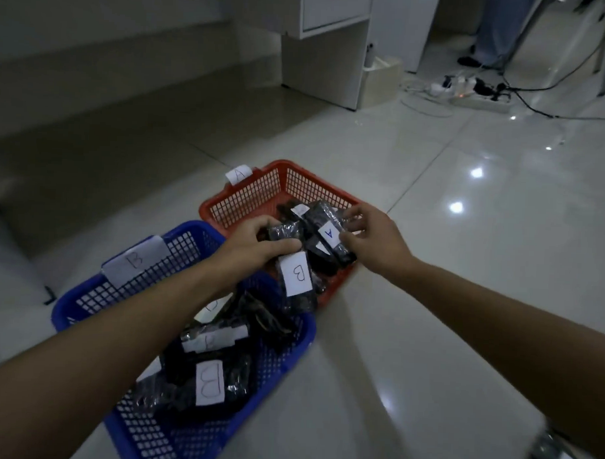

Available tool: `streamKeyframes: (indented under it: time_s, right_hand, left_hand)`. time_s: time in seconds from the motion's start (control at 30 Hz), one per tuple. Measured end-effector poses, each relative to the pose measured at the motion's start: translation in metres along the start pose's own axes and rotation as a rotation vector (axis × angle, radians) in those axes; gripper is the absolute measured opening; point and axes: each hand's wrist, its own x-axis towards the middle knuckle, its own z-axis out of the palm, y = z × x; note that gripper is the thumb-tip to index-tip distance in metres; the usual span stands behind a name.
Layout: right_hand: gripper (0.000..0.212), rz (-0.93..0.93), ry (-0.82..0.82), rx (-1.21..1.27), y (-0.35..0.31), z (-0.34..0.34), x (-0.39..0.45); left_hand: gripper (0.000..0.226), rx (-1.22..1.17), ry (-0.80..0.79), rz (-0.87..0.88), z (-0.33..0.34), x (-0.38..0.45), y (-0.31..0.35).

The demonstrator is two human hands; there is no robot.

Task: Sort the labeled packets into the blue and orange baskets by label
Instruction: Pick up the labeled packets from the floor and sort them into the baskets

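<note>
An orange basket (pixel 247 200) tagged A and a blue basket (pixel 96 294) tagged B stand side by side on the floor. My left hand (pixel 256 243) grips a dark packet with a white B label (pixel 296 275), held over the orange basket's near corner. My right hand (pixel 373 237) pinches a dark packet with an A label (pixel 330 235) above the orange basket. More dark packets lie in the orange basket under my hands. Several B-labelled packets (pixel 210 382) fill the blue basket.
Glossy white floor tiles surround the baskets. A white cabinet (pixel 335 45) stands at the back. A power strip with tangled cables (pixel 477 94) lies at the back right, near a person's legs (pixel 489 33). A blurred object (pixel 554 454) sits at the lower right.
</note>
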Motion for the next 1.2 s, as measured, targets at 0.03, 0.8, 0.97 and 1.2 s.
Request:
streamKeyframes:
  time_s: [0.03,0.8,0.97,1.2]
  right_hand:
    - [0.023,0.000,-0.004,-0.039,0.001,0.007,0.008]
    - [0.006,-0.206,-0.301,-0.147,-0.042,0.105,-0.003]
    - [0.015,-0.335,-0.409,-0.312,-0.043,0.145,-0.028]
    - [0.015,-0.459,-0.292,-0.317,-0.028,0.111,-0.049]
  left_hand:
    - [0.027,-0.009,0.028,-0.011,-0.003,0.004,-0.003]
    - [0.029,0.207,0.170,-0.172,-0.103,-0.011,-0.085]
    - [0.036,0.798,0.144,-0.070,-0.116,-0.012,-0.121]
    - [0.026,1.039,0.217,0.223,-0.098,-0.003,-0.118]
